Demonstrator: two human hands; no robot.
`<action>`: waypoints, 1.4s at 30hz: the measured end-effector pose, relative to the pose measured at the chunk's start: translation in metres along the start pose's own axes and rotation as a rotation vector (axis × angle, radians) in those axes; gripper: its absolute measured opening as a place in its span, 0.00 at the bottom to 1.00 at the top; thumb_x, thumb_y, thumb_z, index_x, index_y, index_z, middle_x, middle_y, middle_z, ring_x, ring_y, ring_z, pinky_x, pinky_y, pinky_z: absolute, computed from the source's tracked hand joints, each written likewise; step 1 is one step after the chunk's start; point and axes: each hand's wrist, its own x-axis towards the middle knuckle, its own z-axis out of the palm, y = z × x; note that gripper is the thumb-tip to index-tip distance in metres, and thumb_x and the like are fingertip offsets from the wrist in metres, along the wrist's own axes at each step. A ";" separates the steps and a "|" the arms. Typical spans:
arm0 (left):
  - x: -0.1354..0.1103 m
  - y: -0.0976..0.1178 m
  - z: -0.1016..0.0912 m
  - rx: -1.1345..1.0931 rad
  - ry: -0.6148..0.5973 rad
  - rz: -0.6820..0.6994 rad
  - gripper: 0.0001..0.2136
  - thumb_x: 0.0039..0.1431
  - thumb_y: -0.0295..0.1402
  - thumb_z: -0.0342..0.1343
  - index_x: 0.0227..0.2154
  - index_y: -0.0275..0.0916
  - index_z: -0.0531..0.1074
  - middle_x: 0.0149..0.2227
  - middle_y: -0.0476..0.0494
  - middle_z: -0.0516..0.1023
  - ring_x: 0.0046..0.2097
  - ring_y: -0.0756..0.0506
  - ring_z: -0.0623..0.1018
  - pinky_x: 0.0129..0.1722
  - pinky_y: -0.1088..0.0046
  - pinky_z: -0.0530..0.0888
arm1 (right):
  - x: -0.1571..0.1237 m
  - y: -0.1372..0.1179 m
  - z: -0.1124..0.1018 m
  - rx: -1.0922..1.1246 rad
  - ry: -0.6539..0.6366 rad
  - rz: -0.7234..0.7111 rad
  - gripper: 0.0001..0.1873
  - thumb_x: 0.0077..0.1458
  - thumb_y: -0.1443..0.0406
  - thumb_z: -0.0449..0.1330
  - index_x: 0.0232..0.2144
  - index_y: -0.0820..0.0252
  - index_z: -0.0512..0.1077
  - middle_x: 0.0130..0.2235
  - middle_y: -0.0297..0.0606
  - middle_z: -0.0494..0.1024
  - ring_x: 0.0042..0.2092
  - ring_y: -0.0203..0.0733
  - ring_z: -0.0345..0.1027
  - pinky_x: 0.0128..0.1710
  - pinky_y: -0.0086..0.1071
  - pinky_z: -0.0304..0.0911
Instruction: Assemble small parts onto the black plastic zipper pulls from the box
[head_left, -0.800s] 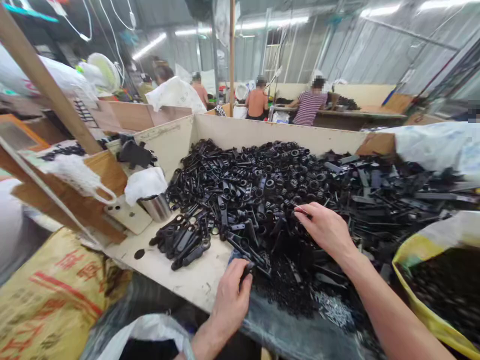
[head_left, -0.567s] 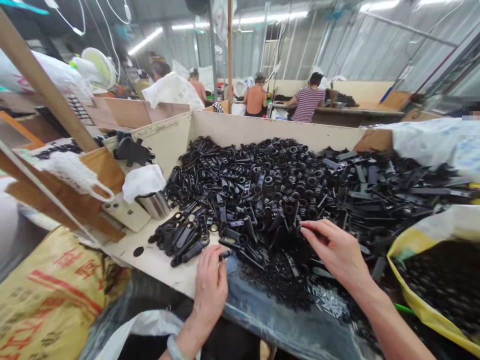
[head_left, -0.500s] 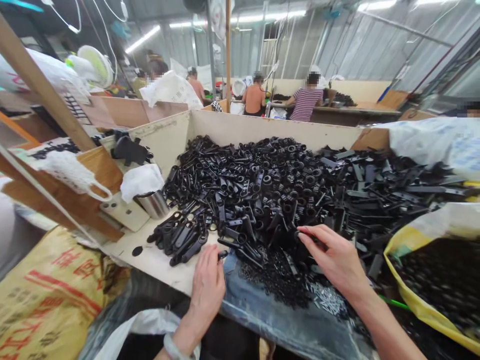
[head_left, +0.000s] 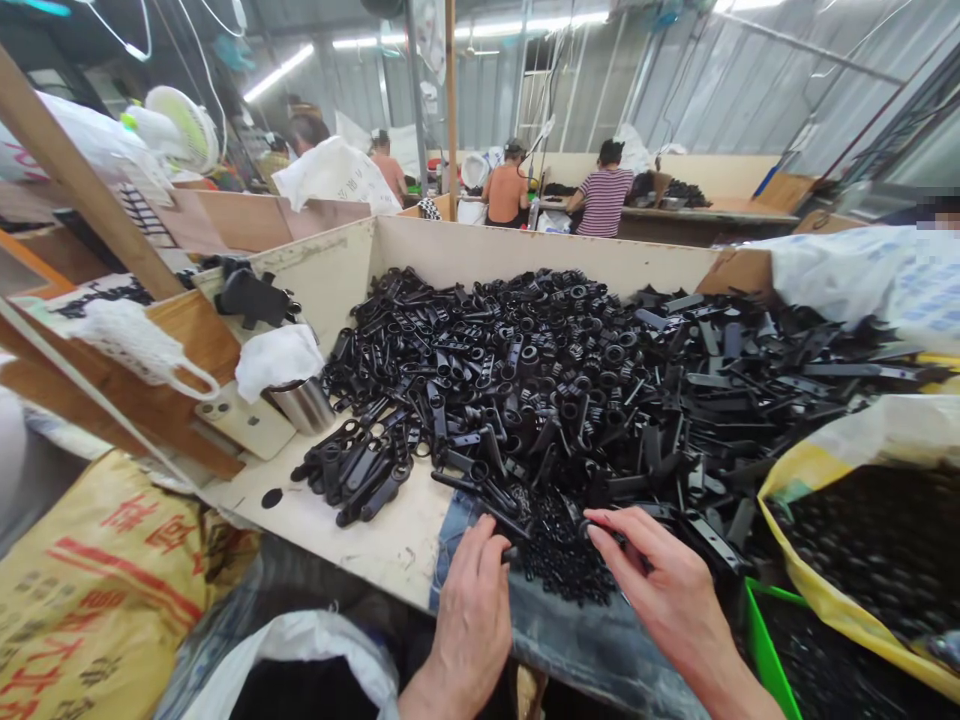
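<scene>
Black plastic parts [head_left: 525,390]: heaped at 12 o'clock, long axis lying 9-to-3.
Left hand [head_left: 472,625]: drawn narrow, any grip can't be told.
Right hand [head_left: 660,590]: likewise narrow, about equally near.

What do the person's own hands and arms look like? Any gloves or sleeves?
The left hand and the right hand are bare, without gloves or rings. The right forearm shows no sleeve; the left wrist leaves the picture.
</scene>
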 end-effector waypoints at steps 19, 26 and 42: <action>0.039 -0.027 -0.031 -0.181 -0.067 -0.452 0.10 0.65 0.37 0.43 0.41 0.43 0.68 0.39 0.37 0.81 0.42 0.35 0.81 0.45 0.54 0.75 | -0.038 -0.017 0.011 0.116 -0.094 0.053 0.10 0.67 0.62 0.57 0.42 0.55 0.79 0.35 0.36 0.80 0.29 0.36 0.72 0.30 0.27 0.66; 0.019 -0.008 -0.054 -0.373 -0.028 -0.533 0.17 0.66 0.43 0.47 0.52 0.42 0.69 0.55 0.35 0.76 0.57 0.38 0.75 0.56 0.56 0.71 | -0.038 -0.042 0.021 0.400 -0.111 0.244 0.12 0.65 0.57 0.60 0.38 0.54 0.82 0.33 0.37 0.81 0.30 0.39 0.74 0.27 0.26 0.66; -0.003 0.034 -0.067 -1.127 -0.631 -1.039 0.32 0.48 0.43 0.62 0.56 0.36 0.65 0.32 0.50 0.72 0.24 0.54 0.63 0.23 0.75 0.53 | -0.042 -0.051 0.038 0.418 -0.160 0.108 0.09 0.64 0.63 0.61 0.37 0.57 0.82 0.30 0.36 0.79 0.30 0.38 0.75 0.30 0.26 0.68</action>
